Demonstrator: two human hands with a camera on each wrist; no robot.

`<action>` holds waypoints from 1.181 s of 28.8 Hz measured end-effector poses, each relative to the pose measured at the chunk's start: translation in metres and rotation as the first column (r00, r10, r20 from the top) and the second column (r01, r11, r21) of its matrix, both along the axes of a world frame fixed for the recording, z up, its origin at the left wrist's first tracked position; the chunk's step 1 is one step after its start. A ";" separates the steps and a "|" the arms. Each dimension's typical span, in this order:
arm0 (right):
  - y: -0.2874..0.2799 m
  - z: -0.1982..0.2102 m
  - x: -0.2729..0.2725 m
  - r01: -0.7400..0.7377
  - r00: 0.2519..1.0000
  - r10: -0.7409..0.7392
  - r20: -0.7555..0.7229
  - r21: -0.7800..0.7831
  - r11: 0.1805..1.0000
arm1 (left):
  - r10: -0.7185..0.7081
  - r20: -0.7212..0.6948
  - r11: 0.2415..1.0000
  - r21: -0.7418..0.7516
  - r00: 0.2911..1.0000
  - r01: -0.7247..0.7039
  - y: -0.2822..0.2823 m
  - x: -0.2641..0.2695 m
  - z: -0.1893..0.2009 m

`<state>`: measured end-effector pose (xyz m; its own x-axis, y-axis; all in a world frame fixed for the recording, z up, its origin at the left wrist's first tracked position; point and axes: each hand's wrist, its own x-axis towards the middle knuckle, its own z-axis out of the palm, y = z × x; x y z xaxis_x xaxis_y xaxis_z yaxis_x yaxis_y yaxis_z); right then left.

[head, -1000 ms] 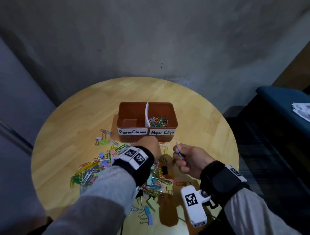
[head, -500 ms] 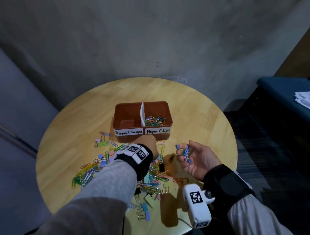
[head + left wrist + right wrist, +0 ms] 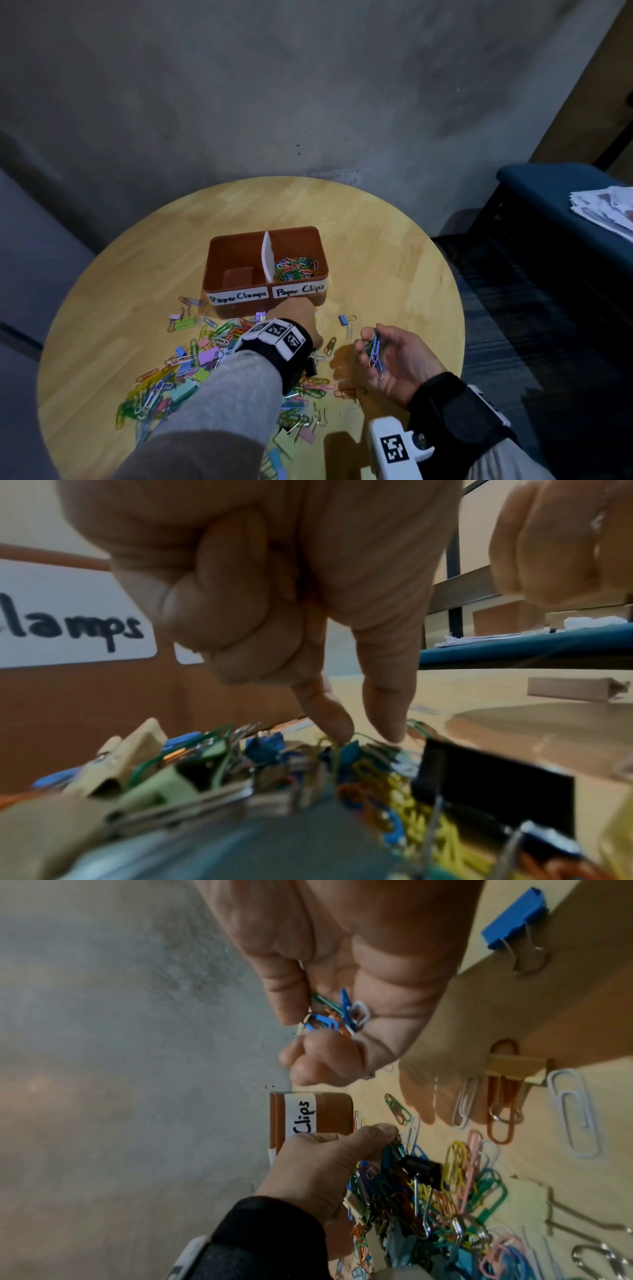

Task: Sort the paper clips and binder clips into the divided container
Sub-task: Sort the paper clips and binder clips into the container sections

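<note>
Two hands, left hand [image 3: 297, 325] beside container [image 3: 236, 246]

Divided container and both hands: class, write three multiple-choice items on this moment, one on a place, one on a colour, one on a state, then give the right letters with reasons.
1. Where do the sorted paper clips lie in the container?
A. Compartment labelled Paper Clips
B. Compartment labelled Paper Clamps
C. Both

2. What colour is the lone binder clip lying on the table between the container and the right hand?
A. Red
B. Blue
C. White

3. What is the right hand doing?
A. Lying flat on the table
B. Gripping the container
C. Holding a bunch of paper clips

Key: 1 A, the other compartment shows bare floor. 2 B, the right wrist view shows its blue body. 3 C, fingers curl around the bunch, palm up.
</note>
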<state>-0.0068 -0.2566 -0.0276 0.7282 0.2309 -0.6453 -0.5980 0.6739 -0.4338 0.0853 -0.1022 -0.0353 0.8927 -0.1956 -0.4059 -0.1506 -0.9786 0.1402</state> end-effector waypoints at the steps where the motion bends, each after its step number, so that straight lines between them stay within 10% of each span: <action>1: 0.000 -0.001 0.000 0.001 1.000 -0.001 -0.002 0.003 1.000 | -0.014 0.006 1.000 0.007 1.000 0.014 -0.001 -0.001 0.000; 16: 0.004 -0.006 -0.007 -0.009 0.997 0.010 -0.071 0.012 1.000 | 0.152 -0.091 0.959 -0.228 0.984 -0.169 0.006 -0.004 -0.006; 20: 0.013 -0.004 -0.007 -0.017 0.997 0.018 -0.078 0.018 1.000 | 0.311 -0.298 0.678 -0.596 0.903 -0.430 0.007 -0.005 0.011; 25: 0.024 0.001 -0.005 0.002 0.999 -0.004 -0.044 -0.054 0.999 | 0.078 -0.758 -0.049 -0.652 0.648 -0.757 0.023 -0.009 0.025; 34: 0.019 0.019 0.011 0.009 0.998 -0.004 0.059 -0.092 0.996 | -0.090 -0.734 -0.151 -0.658 0.673 -0.738 0.045 -0.020 0.036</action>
